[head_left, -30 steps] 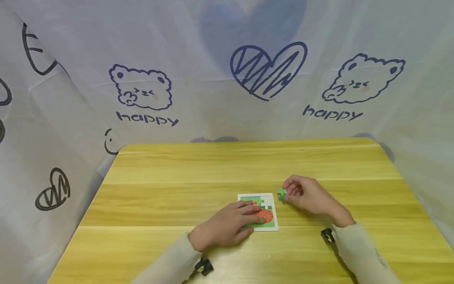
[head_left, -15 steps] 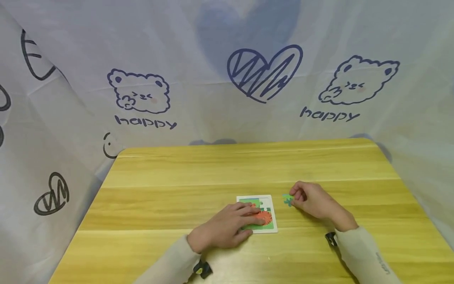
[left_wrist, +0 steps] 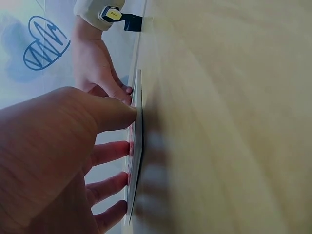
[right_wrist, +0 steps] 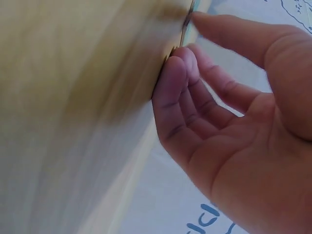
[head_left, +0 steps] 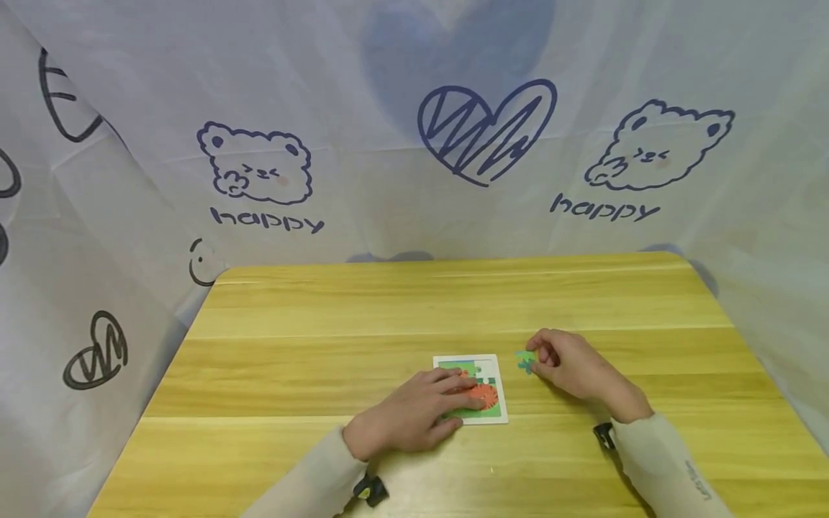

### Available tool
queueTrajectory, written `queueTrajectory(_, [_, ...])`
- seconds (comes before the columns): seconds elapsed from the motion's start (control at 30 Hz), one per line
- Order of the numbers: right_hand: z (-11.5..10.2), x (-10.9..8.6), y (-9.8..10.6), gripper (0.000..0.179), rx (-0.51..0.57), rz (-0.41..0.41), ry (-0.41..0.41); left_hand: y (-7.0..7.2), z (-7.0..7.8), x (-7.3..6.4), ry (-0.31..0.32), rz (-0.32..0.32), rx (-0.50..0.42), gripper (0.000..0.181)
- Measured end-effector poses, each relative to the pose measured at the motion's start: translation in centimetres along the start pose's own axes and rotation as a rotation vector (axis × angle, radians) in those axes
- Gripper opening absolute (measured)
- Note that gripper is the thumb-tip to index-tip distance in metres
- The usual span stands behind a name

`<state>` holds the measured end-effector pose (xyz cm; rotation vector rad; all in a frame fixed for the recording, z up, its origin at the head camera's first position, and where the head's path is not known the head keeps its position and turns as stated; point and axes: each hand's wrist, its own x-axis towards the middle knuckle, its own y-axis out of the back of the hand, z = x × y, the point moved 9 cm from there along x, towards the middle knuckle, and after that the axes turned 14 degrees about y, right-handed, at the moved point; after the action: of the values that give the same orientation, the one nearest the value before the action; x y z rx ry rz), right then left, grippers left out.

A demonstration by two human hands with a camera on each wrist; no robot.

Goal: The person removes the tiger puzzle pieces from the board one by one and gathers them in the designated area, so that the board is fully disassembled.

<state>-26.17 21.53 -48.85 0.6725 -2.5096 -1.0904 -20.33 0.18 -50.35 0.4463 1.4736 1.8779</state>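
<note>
A small square jigsaw puzzle (head_left: 490,412) in a white tray lies on the table, showing an orange figure on green. Its upper right corner is a bare white gap. My left hand (head_left: 414,409) rests on the puzzle with its fingers spread over the picture; in the left wrist view the thumb touches the near edge of the tray (left_wrist: 138,146). Just right of the tray, my right hand (head_left: 573,367) pinches a green and teal puzzle piece (head_left: 524,362) close over the tabletop. In the right wrist view its other fingers (right_wrist: 168,83) are curled against the table.
The wooden table (head_left: 311,309) spreads out on all sides of the puzzle. Behind it hangs a white cloth (head_left: 376,180) printed with bears and hearts. Dark camera mounts (head_left: 371,490) sit at both wrists.
My right hand has drawn a little to the right, away from the tray, and the piece in its fingers has turned. The left hand has stayed on the puzzle.
</note>
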Motion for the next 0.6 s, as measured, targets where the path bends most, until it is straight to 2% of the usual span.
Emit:
queueTrajectory(0.13, [-0.9,0.1,0.3,0.025,-0.008,0.019,0.038,0.1,0.1,-0.1,-0.014,0.012,0.021,0.044])
queueTrajectory(0.3, [-3.0,0.5,-0.1,0.027,-0.023,0.026,0.096,0.2,0.1,-0.2,-0.017,0.018,0.0,0.043])
queueTrajectory(0.6, [-5.6,0.8,-2.8,0.016,-0.094,-0.077,0.148,0.2,0.0,-0.2,-0.003,-0.002,-0.011,0.046])
